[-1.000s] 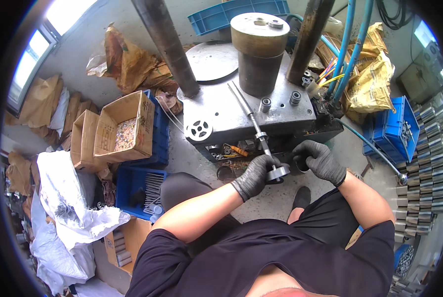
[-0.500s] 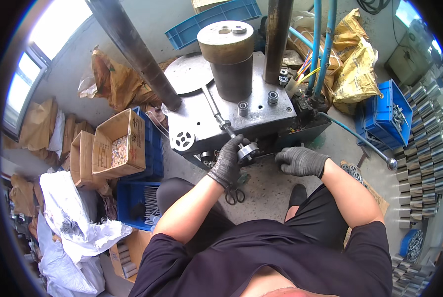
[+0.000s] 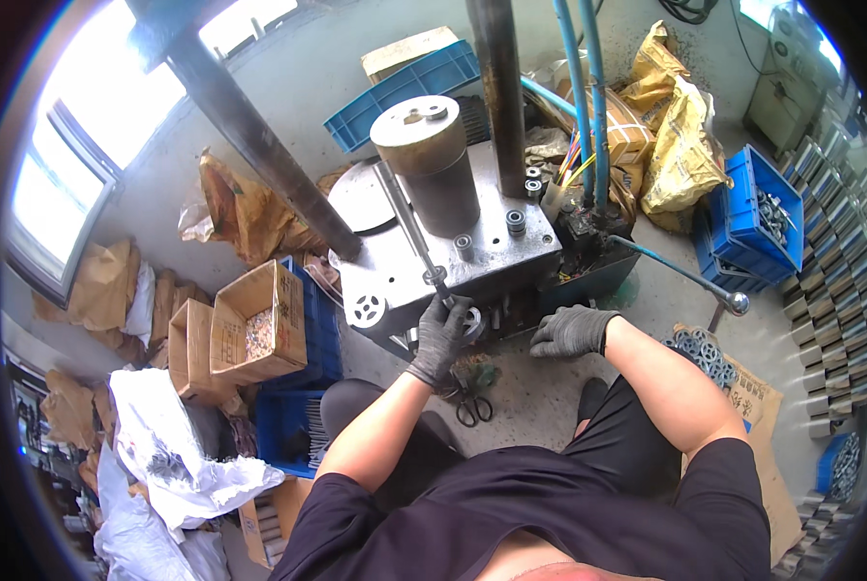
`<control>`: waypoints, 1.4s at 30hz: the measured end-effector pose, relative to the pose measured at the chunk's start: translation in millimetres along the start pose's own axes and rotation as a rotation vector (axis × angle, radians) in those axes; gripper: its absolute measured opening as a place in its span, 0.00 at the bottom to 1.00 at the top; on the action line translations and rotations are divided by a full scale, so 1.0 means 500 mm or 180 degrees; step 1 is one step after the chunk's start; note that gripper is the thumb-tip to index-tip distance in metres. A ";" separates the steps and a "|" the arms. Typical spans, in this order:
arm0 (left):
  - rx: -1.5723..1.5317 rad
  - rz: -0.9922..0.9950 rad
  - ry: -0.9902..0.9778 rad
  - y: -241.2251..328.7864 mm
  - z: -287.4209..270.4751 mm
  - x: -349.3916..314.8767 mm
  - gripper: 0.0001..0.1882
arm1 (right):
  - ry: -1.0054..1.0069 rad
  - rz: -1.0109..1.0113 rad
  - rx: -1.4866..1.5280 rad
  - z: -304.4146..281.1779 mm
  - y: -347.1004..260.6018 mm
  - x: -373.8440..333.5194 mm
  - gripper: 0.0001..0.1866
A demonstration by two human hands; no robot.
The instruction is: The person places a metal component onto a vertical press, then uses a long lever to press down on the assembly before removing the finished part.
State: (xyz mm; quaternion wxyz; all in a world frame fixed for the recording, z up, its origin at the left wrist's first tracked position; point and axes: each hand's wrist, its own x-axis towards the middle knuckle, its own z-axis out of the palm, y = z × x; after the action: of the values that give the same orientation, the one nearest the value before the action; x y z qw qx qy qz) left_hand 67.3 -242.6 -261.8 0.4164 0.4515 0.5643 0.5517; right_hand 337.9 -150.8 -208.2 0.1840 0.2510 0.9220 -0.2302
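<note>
My left hand (image 3: 440, 339), in a dark grey glove, is closed around the lower part of a long metal shaft (image 3: 406, 218). The shaft slants away over the front of a steel press table (image 3: 503, 254), and a collar sits partway along it. A round metal part (image 3: 473, 322) shows beside my fingers at the shaft's near end, partly hidden by the glove. My right hand (image 3: 579, 332), gloved too, hovers before the table's front right side, fingers loosely extended with nothing visible in them.
On the table stand a thick steel cylinder (image 3: 440, 189), bearings (image 3: 516, 223) and a spoked disc (image 3: 365, 310). Two dark columns (image 3: 259, 155) rise behind. A ball-ended lever (image 3: 737, 303) juts out right. Cartons (image 3: 288, 315) stand left; scissors (image 3: 474, 412) lie below.
The shaft's far end has swung up toward me, and more of its length shows. My left hand keeps its hold. The whole view has shifted, and my right hand stays near the table's front.
</note>
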 end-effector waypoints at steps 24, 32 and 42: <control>0.1372 0.1193 0.1302 0.521 -0.093 0.540 0.08 | -0.0147 0.0274 0.0255 -0.068 -0.039 -0.015 0.34; 0.1857 0.1339 0.1068 0.507 -0.012 0.550 0.14 | -0.0089 0.0047 0.0340 -0.056 -0.025 0.009 0.32; 0.1962 0.1299 0.1119 0.496 -0.029 0.569 0.13 | -0.0053 -0.0158 -0.0092 -0.018 -0.061 -0.032 0.27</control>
State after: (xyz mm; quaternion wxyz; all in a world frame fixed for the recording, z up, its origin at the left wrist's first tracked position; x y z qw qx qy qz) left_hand -4.2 25.6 -5.4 0.0408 0.5566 0.6646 0.4968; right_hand 332.0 -175.4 -183.4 0.1895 0.2234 0.9296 -0.2235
